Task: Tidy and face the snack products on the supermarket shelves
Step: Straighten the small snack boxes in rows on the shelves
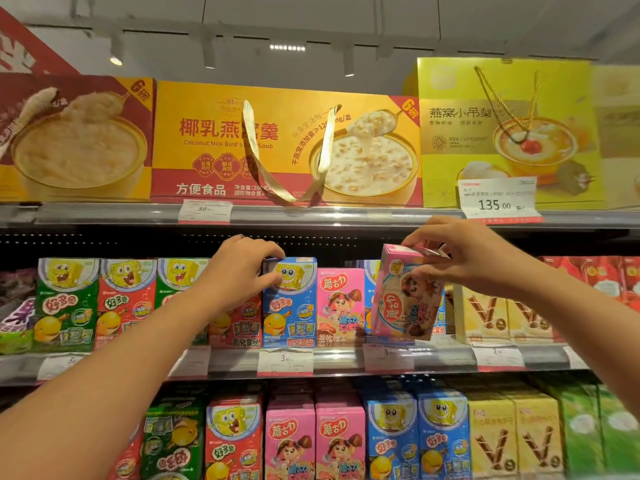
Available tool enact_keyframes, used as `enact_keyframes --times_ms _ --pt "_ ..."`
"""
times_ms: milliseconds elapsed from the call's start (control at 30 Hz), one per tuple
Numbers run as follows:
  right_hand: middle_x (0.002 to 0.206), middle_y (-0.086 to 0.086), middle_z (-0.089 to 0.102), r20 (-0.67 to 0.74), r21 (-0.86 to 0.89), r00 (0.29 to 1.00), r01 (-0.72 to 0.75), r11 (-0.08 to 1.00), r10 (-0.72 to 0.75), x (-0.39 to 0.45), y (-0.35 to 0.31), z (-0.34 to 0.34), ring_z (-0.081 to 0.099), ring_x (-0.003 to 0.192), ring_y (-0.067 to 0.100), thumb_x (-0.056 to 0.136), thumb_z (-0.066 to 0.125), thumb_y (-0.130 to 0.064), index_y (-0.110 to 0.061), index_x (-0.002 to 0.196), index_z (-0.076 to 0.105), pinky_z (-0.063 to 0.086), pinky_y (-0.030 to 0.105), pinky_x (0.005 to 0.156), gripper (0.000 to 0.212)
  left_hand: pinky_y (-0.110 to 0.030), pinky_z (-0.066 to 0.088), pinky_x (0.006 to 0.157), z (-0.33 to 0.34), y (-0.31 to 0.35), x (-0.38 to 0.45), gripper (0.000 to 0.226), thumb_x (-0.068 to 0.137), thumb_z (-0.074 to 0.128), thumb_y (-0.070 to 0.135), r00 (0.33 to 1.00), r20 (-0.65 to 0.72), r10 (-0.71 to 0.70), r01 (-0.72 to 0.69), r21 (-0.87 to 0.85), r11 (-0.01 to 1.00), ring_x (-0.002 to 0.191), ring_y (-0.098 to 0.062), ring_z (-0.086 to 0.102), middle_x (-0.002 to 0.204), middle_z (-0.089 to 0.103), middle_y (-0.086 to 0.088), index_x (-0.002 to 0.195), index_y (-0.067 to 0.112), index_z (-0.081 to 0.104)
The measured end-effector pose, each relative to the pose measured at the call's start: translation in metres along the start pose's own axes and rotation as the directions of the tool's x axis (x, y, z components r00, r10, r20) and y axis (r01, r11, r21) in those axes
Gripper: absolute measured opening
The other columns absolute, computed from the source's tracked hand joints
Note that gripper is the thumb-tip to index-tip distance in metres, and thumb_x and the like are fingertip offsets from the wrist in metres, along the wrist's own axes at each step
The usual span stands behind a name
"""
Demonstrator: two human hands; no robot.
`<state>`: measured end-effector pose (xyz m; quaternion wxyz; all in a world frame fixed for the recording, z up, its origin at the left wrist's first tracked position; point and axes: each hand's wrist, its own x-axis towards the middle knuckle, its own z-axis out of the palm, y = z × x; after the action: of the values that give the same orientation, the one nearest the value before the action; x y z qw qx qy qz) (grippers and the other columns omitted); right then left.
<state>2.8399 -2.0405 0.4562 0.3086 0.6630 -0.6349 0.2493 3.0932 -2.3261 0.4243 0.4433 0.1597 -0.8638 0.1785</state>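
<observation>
**Pinched by its top, a pink box hangs tilted off the middle shelf**

Fingers and thumb of the right hand point(464, 258) close on the top flap of the pink snack box point(407, 296), which hangs just right of the frame's centre, in front of the middle shelf point(346, 358) and clear of the row behind it. Holding it by the top alone leaves the front panel open to view, probably so the person can check the face before slotting it back. The left hand point(242, 268), left of centre, curls over the top front corner of the blue snack box point(289, 303), thumb on its face; that box stands upright in the row, and the grip looks meant to steady it or draw it to the shelf edge.

The pink box's long axis runs top to bottom but leans, its top tipped toward the left of the frame and its base swung right. Its printed front is turned toward the camera and slightly left. A matching pink box point(339, 306) stands square just beside the blue one, facing outward; the held box likely belongs next to it, where blue boxes point(370, 296) show partly hidden behind
</observation>
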Motion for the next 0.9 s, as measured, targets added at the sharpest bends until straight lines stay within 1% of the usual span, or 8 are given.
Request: enact_keyframes --times_ms 67,233,400,467,567,667,767,900 --pt "0.109 -0.010 0.063 -0.002 0.002 1.000 0.004 1.000 -0.004 0.000 0.000 0.002 0.062 0.099 0.010 0.082 0.081 -0.035 -0.024 0.121 0.071 0.054 0.039 0.085 0.042 -0.039 0.041 0.098 -0.001 -0.001 0.000 0.037 0.087 0.076 0.037 1.000 0.003 -0.001 0.001 -0.047 0.999 0.100 -0.014 0.058 0.113 0.069 0.008 0.120 0.025 0.065" --pt "0.109 -0.015 0.061 0.006 -0.015 1.000 0.008 1.000 -0.008 0.002 -0.006 0.009 0.060 0.100 0.007 0.083 0.079 -0.040 -0.028 0.123 0.069 0.055 0.035 0.085 0.043 -0.030 0.049 0.087 -0.004 -0.005 0.007 0.047 0.090 0.073 0.035 0.988 0.151 -0.045 0.075 -0.198 0.977 0.108 -0.011 0.055 0.120 0.054 0.011 0.134 0.026 0.059" --pt "0.111 -0.014 0.061 0.009 -0.021 1.000 0.008 1.000 -0.007 0.001 -0.010 0.010 0.059 0.101 0.007 0.083 0.078 -0.040 -0.029 0.123 0.068 0.055 0.037 0.086 0.043 -0.017 0.043 0.077 -0.007 -0.009 0.011 0.041 0.092 0.071 0.032 0.984 0.172 -0.046 0.099 -0.313 0.944 0.107 -0.008 0.055 0.116 0.051 0.013 0.132 0.028 0.063" --pt "0.112 -0.015 0.061 0.009 -0.021 1.000 0.004 1.000 -0.004 0.001 -0.010 0.009 0.060 0.102 0.007 0.083 0.078 -0.039 -0.029 0.123 0.068 0.055 0.034 0.086 0.043 -0.019 0.045 0.081 -0.010 -0.008 0.011 0.038 0.092 0.072 0.028 0.989 0.136 -0.058 0.105 -0.369 0.924 0.110 -0.009 0.056 0.117 0.052 0.012 0.129 0.029 0.065" --pt "0.111 -0.017 0.060 0.004 -0.001 1.000 0.000 1.000 0.000 0.002 -0.011 0.009 0.060 0.102 0.005 0.083 0.079 -0.037 -0.027 0.124 0.069 0.052 0.025 0.083 0.043 -0.035 0.049 0.097 -0.023 -0.006 0.011 0.034 0.093 0.070 0.027 0.995 0.065 -0.076 0.098 -0.446 0.890 0.115 -0.009 0.056 0.118 0.055 0.012 0.127 0.033 0.066" --pt "0.111 -0.013 0.063 -0.015 0.032 1.000 0.000 0.999 0.000 0.004 -0.016 0.011 0.061 0.102 0.008 0.083 0.079 -0.037 -0.025 0.123 0.069 0.054 0.029 0.083 0.043 -0.041 0.053 0.099 -0.046 -0.004 0.007 0.030 0.094 0.069 0.024 0.996 0.007 -0.088 0.071 -0.649 0.758 0.114 -0.012 0.062 0.118 0.059 0.011 0.122 0.033 0.068" --pt "0.108 -0.009 0.065 -0.033 0.051 0.999 0.016 0.999 -0.015 0.010 -0.024 0.017 0.061 0.100 0.010 0.083 0.079 -0.038 -0.024 0.122 0.070 0.052 0.030 0.081 0.042 -0.041 0.056 0.094 -0.068 -0.007 -0.005 0.028 0.093 0.068 0.024 0.988 -0.076 -0.133 0.032 -0.744 0.667 0.113 -0.017 0.066 0.117 0.067 0.003 0.120 0.032 0.070" --pt "0.107 -0.003 0.064 -0.060 0.110 0.997 0.045 0.993 -0.039 0.023 -0.044 0.037 0.062 0.098 0.014 0.083 0.080 -0.038 -0.023 0.119 0.071 0.051 0.029 0.079 0.040 -0.032 0.061 0.083 -0.083 -0.021 -0.037 0.030 0.091 0.067 0.026 0.979 -0.068 -0.194 0.051 -0.837 0.546 0.097 -0.021 0.073 0.103 0.076 -0.007 0.120 0.031 0.070"
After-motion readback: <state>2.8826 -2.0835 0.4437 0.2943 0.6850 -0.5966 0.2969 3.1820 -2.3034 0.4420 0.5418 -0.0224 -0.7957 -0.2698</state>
